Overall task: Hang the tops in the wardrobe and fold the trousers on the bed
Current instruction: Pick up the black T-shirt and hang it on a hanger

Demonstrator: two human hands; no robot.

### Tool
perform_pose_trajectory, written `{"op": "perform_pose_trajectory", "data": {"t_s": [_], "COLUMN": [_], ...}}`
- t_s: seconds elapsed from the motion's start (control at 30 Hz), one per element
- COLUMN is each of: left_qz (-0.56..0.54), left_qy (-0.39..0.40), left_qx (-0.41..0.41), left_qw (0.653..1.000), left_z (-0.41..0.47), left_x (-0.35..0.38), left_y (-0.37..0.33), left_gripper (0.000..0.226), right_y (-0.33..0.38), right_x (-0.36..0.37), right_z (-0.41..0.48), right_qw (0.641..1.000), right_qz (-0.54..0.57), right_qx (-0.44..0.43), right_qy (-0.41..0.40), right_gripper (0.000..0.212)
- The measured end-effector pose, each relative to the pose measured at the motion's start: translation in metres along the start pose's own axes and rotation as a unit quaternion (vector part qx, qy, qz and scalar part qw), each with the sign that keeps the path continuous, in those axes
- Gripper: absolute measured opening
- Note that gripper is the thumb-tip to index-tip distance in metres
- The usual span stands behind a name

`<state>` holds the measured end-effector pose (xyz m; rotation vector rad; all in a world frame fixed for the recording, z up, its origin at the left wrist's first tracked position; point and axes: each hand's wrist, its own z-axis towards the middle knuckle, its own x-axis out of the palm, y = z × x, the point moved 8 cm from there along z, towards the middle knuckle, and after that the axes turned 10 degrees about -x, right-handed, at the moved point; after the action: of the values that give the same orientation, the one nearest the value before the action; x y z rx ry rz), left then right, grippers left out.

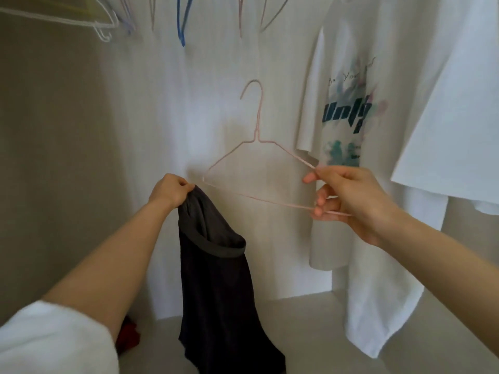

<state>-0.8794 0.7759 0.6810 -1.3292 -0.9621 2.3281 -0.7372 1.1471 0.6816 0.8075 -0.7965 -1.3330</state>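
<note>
Our left hand grips the dark top bunched at its banded opening, just left of the pink hanger, so the opening stays reachable while the cloth hangs below. Our right hand pinches the hanger's right corner, fingers curled on both wires, holding it upright in the air, ready, we judge, for threading. Right of the hanger a white T-shirt already hangs; its print reads "Be You…" and "Unl…", the rest folded away. Above it hang empty hangers.

Soft dim daylight, faint shadows on back wall, wide-angle bending, slight blur
</note>
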Motion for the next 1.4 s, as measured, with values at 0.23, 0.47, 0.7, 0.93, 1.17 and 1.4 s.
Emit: {"op": "perform_pose_trajectory", "data": {"t_s": [0.23,0.47,0.7,0.93,1.17,1.4], "left_qz": [0.017,0.032,-0.045,-0.165,-0.128,-0.133], "left_qy": [-0.032,-0.022,0.029,-0.020,-0.062,0.013], "left_qx": [-0.038,-0.005,0.092,0.080,0.129,0.202], "left_qw": [0.999,0.999,0.994,0.983,0.981,0.970], "left_z": [0.010,0.008,-0.018,-0.038,-0.074,-0.103], "left_x": [-0.011,-0.016,-0.015,-0.048,-0.089,-0.109], "left_y": [0.040,0.042,-0.008,-0.060,-0.123,-0.146], "left_gripper": [0.032,0.038,0.029,0.028,0.025,0.018], "right_y": [-0.017,-0.020,-0.018,-0.026,-0.018,0.006], "right_x": [0.009,0.024,0.050,0.056,0.067,0.045], "right_z": [-0.003,-0.001,0.002,0.007,-0.001,0.000], "right_qw": [0.999,0.996,0.991,0.994,0.992,0.980], "right_qz": [0.009,0.005,-0.056,-0.051,-0.019,0.085], "right_qx": [0.017,0.019,-0.037,-0.066,-0.119,-0.178], "right_qy": [0.043,0.085,0.119,0.067,0.047,-0.013], "right_gripper": [0.028,0.028,0.028,0.028,0.030,0.033]}}
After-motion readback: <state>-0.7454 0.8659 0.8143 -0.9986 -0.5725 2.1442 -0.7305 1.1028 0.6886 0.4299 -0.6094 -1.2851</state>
